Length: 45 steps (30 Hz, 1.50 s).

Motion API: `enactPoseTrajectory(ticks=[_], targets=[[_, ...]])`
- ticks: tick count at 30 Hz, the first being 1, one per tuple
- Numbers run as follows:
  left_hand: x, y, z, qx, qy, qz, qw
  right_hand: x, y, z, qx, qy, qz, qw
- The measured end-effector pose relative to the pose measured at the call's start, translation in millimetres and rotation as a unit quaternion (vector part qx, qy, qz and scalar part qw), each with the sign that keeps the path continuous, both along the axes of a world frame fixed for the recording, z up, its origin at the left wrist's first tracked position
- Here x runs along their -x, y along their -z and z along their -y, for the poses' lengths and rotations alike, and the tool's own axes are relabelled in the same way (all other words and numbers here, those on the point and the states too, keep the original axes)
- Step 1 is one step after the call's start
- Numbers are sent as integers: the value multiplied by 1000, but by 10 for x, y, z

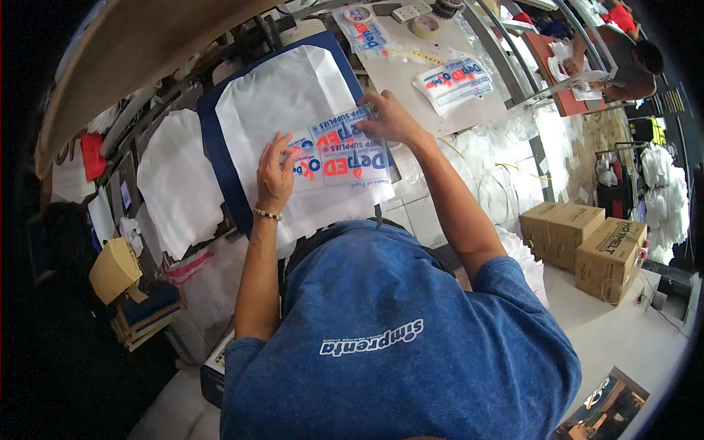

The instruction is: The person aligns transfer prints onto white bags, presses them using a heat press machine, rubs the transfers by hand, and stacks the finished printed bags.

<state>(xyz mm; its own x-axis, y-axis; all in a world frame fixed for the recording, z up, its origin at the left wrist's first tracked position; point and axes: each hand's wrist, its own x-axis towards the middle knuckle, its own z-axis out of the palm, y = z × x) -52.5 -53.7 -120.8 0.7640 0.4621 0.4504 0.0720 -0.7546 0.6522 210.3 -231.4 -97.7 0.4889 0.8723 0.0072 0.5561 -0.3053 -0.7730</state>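
Note:
A clear printed transfer film (343,152) with blue and red lettering lies over a white fabric bag (286,88). The fabric is spread on a dark blue pad (214,121), its near part hanging toward my body. My right hand (390,119) pinches the film's far right corner between thumb and fingers. At the film's left edge rests my left hand (274,174), fingers slightly bent and apart, touching the film and fabric. Whether the film lies fully flat I cannot tell.
On the table beyond, a stack of printed films (455,82) and a tape roll (425,27) lie. White fabric pieces (178,176) hang at left. Cardboard boxes (561,233) stand at right. Another person (623,62) works at a far table.

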Motion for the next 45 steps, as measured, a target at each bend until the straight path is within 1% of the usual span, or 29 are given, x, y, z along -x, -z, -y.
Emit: enactPoseTrajectory(ticks=[2,4,7,10,12,19,20,22,23,24,25,26,27,28,29,30,31,32,33,34,35,36,38,39,40,41,43,44,45], targets=[[-2,-41,19,0,-4,-3,1000,-18,10,-17,5,-3,-10,1000],[3,-60,31,0,-7,-9,1000,-15,-7,-27,11,-25,21,999],[-18,-81,47,-3,-15,-7,1000,81,-85,-36,-4,7,26,1000],[-25,-98,45,20,-13,-9,1000,94,-109,-15,-3,-8,47,999],[-16,-76,23,-41,-7,-11,999,80,-99,-12,-5,-12,47,999],[-19,-48,12,-39,-17,-4,999,-21,-35,-112,-6,-37,59,998],[-21,-61,22,-20,-26,-7,999,-37,-15,-128,-6,-36,60,998],[-48,-75,53,4,-31,-6,999,-72,38,-149,45,-38,14,998],[-36,-76,39,49,-34,-10,998,-62,109,-146,23,-27,14,999],[-15,-77,20,95,-38,-15,995,-27,192,-143,17,5,15,1000],[15,-65,-11,138,-30,-9,990,1,191,-125,20,8,4,1000],[21,-119,-9,141,-27,-7,990,33,174,-86,23,11,-8,1000],[41,-177,-22,199,-39,-3,979,56,156,-30,-29,22,22,999],[67,-210,-51,257,-53,-1,965,20,102,18,-26,24,22,999],[81,-178,-134,219,-53,32,974,-52,39,82,-26,52,-56,997],[101,-138,-215,221,-55,30,973,-125,-21,148,-24,78,-135,987],[128,-136,-284,222,-108,33,968,-285,-43,239,-38,106,-91,989],[152,-141,-356,220,-164,38,961,-660,153,323,17,97,-93,991],[124,-99,-448,182,-174,75,965,-926,248,435,-36,150,-62,986],[68,-160,-473,178,-185,75,964,-1106,66,569,-15,189,32,981],[-24,-268,-434,185,-221,57,956,-1847,705,718,-35,179,2,983],[-85,-315,-455,192,-255,40,947,-1784,241,776,53,239,135,960],[-94,-112,-663,189,-253,32,948,-2897,926,1067,-26,166,12,986],[-98,-34,-730,191,-236,22,953,-3222,1160,1177,-5,175,54,983],[-98,-34,-750,190,-242,19,951,-3361,1303,1215,18,186,96,978],[-108,-56,-744,165,-236,15,958,-3208,1167,1181,19,181,92,979],[-95,-122,-725,128,-228,-7,965,-2600,519,1053,99,269,195,938],[-83,-126,-715,127,-230,-9,965,-2388,398,922,99,267,193,939],[-71,-134,-712,139,-218,-9,966,-2186,310,772,26,254,246,935]])
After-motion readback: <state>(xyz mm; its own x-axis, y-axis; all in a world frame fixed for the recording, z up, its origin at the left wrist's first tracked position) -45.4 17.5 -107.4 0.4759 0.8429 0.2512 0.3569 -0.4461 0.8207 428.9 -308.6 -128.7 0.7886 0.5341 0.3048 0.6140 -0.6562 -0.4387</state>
